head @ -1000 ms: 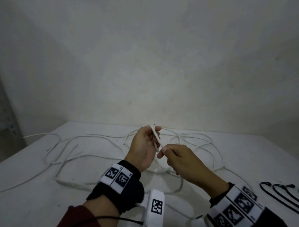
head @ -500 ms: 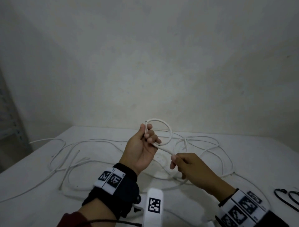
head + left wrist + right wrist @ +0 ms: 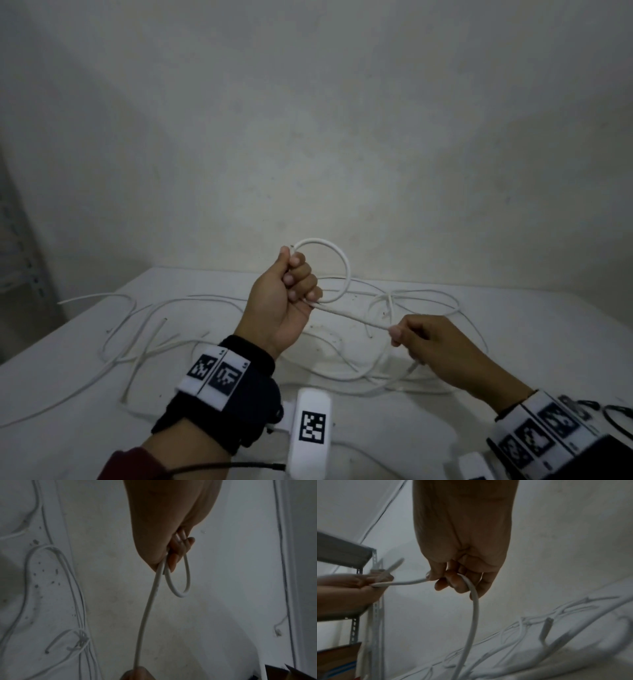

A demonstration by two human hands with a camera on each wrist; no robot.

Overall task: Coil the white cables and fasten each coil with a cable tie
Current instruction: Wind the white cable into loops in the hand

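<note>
My left hand (image 3: pixel 294 281) is raised above the table and grips a white cable, bent into one small loop (image 3: pixel 344 263) that stands above my fist. The same loop (image 3: pixel 184 588) hangs past my curled fingers (image 3: pixel 178 550) in the left wrist view. From the fist the cable (image 3: pixel 352 317) runs down to the right into my right hand (image 3: pixel 411 334), which pinches it between thumb and fingers. Below my right hand (image 3: pixel 457 582) the cable (image 3: pixel 473 622) drops to the table. More white cables (image 3: pixel 154 329) lie loose and tangled on the white table (image 3: pixel 68 404).
Black cable ties (image 3: pixel 616 416) lie at the table's right edge near my right wrist. A plain wall rises behind the table. A metal shelf rack (image 3: pixel 373 612) with a cardboard box (image 3: pixel 337 660) stands to the left.
A loop has formed in my left hand and grown wider. My right hand has slid down the cable to the right, away from the left hand. Both hands have risen a little.
</note>
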